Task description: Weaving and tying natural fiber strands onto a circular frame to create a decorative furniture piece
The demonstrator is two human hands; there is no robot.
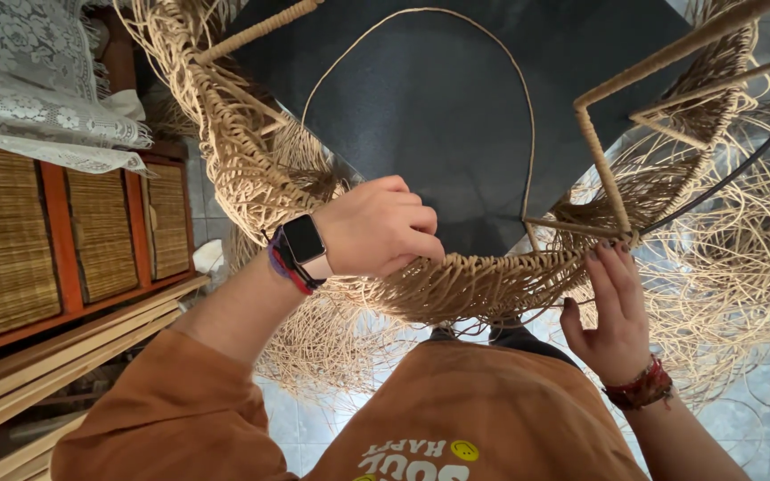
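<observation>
Room: grey tiled floor [764, 428], a wooden cabinet [64, 240] with woven doors, and white lace cloth [28, 80] on top.
Work: a big round basket [456, 285] of tan cane sits at the person's lap, over a dark board [438, 98].
Done: the near rim is woven tight and bumpy.
Left: many loose strands [741, 258] stick out, thin and curly; one long strand [421, 53] loops up.
Left hand [376, 227]: fingers curled shut on the rim.
Right hand [612, 312]: fingers straight, pressing flat against the weave.
</observation>
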